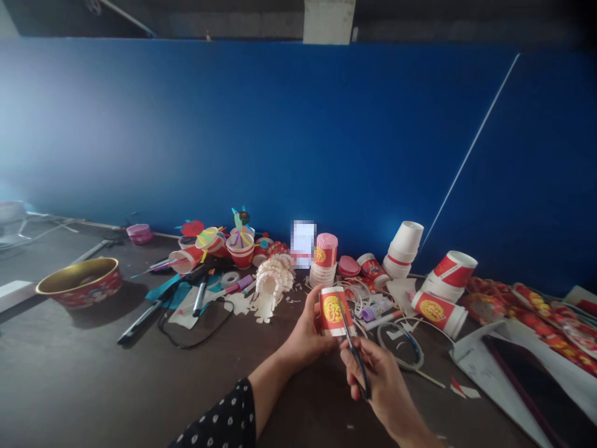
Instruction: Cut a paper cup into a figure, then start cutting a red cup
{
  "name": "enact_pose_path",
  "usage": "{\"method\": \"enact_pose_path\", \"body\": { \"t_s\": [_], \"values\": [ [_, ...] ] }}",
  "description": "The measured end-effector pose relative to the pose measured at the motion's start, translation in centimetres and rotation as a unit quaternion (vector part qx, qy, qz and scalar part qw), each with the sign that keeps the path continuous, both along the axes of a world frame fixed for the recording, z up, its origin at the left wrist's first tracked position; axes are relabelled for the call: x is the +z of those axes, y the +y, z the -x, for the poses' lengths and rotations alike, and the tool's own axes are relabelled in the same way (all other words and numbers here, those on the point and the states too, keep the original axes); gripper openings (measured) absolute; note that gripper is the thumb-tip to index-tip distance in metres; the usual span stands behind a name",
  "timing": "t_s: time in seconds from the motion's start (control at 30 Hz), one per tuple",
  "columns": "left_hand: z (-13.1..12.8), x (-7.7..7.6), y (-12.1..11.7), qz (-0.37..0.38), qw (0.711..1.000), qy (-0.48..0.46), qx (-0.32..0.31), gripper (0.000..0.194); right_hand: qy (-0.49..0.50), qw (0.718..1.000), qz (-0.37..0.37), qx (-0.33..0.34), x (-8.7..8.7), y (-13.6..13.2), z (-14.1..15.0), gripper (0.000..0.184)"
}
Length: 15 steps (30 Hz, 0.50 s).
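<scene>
A red and white paper cup (330,311) with a yellow printed emblem is gripped by my left hand (303,336), fingers behind it and thumb along its lower edge. My right hand (373,373) is closed around the dark handles of a pair of scissors (357,358). The metal blades lie across the cup's printed face, pointing up and left. Whether they cut into the paper cannot be made out. Just behind the held cup stands a stack of cups (324,274) topped by one with a pink cover.
A red and gold bowl (84,289) stands at left. Pens, tape and a black cable (196,345) lie left of centre beside a curved white paper piece (270,283). More cups (438,311), cord and paper scraps (464,389) are at right, near a dark phone (536,379). A blue partition (280,137) closes the back.
</scene>
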<state>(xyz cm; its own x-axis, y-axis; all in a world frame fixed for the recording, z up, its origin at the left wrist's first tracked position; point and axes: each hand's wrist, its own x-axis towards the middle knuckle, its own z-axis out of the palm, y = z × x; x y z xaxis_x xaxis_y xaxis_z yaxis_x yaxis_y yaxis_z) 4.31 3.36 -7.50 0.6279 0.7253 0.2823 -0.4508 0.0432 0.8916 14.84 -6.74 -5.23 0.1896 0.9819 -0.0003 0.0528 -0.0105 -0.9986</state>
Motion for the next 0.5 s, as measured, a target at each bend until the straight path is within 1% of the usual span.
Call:
{"method": "enact_pose_path", "body": {
  "t_s": [0.17,0.3,0.4,0.5],
  "values": [
    [0.1,0.2,0.3,0.019,0.999,-0.006,0.032,0.098,0.026,0.999,0.007,0.036,-0.2,-0.1,-0.1,0.041],
    [0.1,0.3,0.8,0.055,0.996,-0.031,0.069,0.099,0.016,0.998,0.007,0.053,-1.1,-0.2,0.0,0.037],
    [0.2,0.3,1.0,0.071,0.993,-0.036,0.087,0.099,-0.044,0.997,-0.001,0.068,-1.6,-0.3,-0.2,0.028],
    [0.1,0.2,1.1,0.072,0.993,-0.033,0.088,0.101,-0.128,0.990,-0.016,0.064,-1.7,-0.4,-0.4,0.018]
  ]
}}
